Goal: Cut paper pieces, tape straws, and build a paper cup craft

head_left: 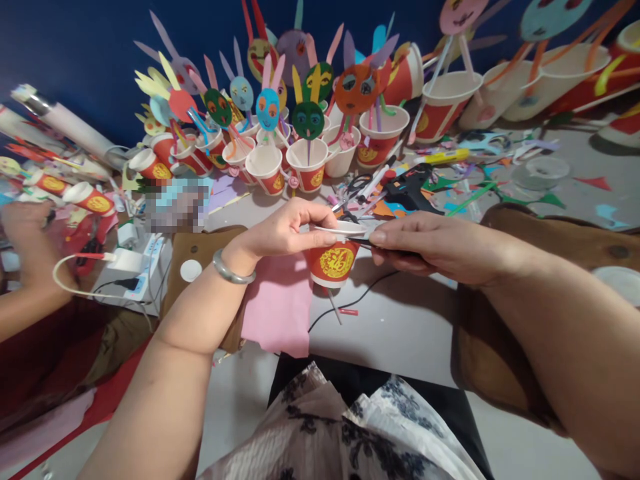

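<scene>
A red-and-white paper cup (336, 261) with a yellow emblem is held up in front of me, slightly tilted. My left hand (295, 230) pinches its white rim between thumb and fingers. At the right side of the rim, my right hand (425, 245) is closed around a thin dark tool (364, 241); the fingers cover most of it, so its kind is unclear. Below the cup a thin grey stick (335, 308) slants down; whether it touches the cup is hidden. Pink paper (277, 307) lies under my left wrist.
Paper cups (265, 167) with rabbit-eared paper faces crowd the back. Scissors (361, 181), a black glue gun (413, 190) and paper scraps lie behind my hands. Brown cloth (490, 353) is at the right. A power strip (146, 270) and another person's arm (30, 267) are at the left.
</scene>
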Demonstrator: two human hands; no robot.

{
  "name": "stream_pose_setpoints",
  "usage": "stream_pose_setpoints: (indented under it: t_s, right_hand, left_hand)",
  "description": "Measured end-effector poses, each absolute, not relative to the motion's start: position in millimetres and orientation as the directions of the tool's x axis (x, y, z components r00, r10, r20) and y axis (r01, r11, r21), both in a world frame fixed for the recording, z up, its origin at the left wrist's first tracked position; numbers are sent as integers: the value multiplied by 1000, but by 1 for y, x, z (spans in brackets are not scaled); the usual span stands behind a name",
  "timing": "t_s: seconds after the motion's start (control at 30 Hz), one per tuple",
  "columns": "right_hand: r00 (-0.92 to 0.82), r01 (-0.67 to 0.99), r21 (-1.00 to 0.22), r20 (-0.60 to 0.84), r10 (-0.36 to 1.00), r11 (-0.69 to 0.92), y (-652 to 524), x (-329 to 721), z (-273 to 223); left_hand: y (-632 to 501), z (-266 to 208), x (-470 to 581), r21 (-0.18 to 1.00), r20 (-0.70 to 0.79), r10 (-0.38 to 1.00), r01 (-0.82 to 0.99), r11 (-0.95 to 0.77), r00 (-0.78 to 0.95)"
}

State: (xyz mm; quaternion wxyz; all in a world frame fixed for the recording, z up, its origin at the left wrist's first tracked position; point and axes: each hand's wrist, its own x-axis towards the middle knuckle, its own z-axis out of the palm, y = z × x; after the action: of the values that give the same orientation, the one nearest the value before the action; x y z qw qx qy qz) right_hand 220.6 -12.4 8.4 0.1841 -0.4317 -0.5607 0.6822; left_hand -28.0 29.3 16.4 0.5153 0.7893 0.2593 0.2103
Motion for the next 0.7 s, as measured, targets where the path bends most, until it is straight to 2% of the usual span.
stream_pose_setpoints:
  t_s: [0.7]
  right_hand:
    - [-560,212,-942,-334,758,-259,-12,217,9]
  left_hand:
    - [30,16,-30,944,79,627,145,-297,775]
